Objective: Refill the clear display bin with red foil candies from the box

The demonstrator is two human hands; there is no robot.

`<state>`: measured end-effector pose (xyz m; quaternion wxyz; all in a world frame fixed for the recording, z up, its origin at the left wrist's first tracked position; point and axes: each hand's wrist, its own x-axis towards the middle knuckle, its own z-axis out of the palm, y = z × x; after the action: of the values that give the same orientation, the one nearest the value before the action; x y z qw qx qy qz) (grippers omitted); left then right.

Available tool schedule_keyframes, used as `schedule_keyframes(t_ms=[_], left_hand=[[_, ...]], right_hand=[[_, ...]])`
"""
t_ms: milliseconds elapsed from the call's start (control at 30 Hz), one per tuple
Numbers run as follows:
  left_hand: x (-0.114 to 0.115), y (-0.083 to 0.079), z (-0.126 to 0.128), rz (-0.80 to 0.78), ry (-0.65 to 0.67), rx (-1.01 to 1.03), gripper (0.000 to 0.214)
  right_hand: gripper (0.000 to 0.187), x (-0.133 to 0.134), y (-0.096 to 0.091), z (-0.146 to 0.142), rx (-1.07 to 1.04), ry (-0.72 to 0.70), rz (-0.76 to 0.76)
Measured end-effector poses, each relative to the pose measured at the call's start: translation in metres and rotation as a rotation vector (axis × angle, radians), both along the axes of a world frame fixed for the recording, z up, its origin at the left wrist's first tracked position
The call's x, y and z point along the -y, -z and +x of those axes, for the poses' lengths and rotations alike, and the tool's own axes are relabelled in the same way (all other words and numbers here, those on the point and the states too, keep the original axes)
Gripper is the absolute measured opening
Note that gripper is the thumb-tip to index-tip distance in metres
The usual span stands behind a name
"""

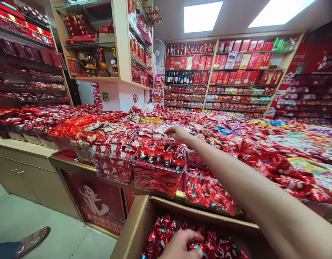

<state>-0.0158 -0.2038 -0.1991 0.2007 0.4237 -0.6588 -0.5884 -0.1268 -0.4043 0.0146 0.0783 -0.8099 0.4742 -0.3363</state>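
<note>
Above heaped packets [152, 138] the right hand [178, 133] stretches half-curled, left hand [180, 245] inside a carton [133, 225], grips unclear.

Above the heaped packets [151, 133] the air is free, and the right hand [176, 133] has room there. The right forearm [236, 176] bars the way over the right side. The cardboard box [132, 225] is open upwards, but its far wall [193, 211] separates the left hand [178, 246] from the clear bins [158, 176].

Candy shop: full bins [158, 181], stocked shelves [211, 73] (incl. btls [178, 78]).
</note>
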Motion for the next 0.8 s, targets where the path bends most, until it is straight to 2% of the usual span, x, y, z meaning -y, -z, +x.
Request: schedule_keyframes(t_ms=[67,133,267,367,467,533,633,733,800], left_hand=[[0.001,0.003,-0.003,0.031,-0.038,-0.055,0.033],[0.001,-0.002,-0.007,0.109,-0.055,-0.213,0.031],[0.001,-0.024,-0.011,0.258,-0.022,-0.620,0.028],[0.000,-0.035,-0.012,0.260,-0.025,-0.688,0.023],[-0.002,-0.036,-0.014,0.208,-0.032,-0.684,0.025],[-0.004,-0.035,-0.016,0.196,-0.054,-0.668,0.026],[-0.006,-0.033,-0.017,0.204,-0.080,-0.625,0.026],[-0.007,-0.035,-0.017,0.176,-0.086,-0.557,0.023],[-0.007,-0.037,-0.017,0.148,-0.089,-0.515,0.022]], right_hand=[[0.024,-0.013,0.004,-0.004,0.050,0.072,-0.073],[0.021,-0.038,0.011,-0.012,0.116,0.110,-0.155],[0.017,-0.121,0.036,-0.035,0.259,0.021,-0.234],[0.016,-0.187,0.064,-0.049,0.252,0.042,-0.115],[0.016,-0.229,0.096,-0.055,0.241,0.123,0.183],[0.020,-0.241,0.116,-0.056,0.317,0.095,0.388],[0.021,-0.242,0.139,-0.058,0.575,-0.026,0.585],[0.018,-0.238,0.151,-0.062,0.787,-0.074,0.679],[0.017,-0.238,0.152,-0.064,0.798,-0.061,0.673]])
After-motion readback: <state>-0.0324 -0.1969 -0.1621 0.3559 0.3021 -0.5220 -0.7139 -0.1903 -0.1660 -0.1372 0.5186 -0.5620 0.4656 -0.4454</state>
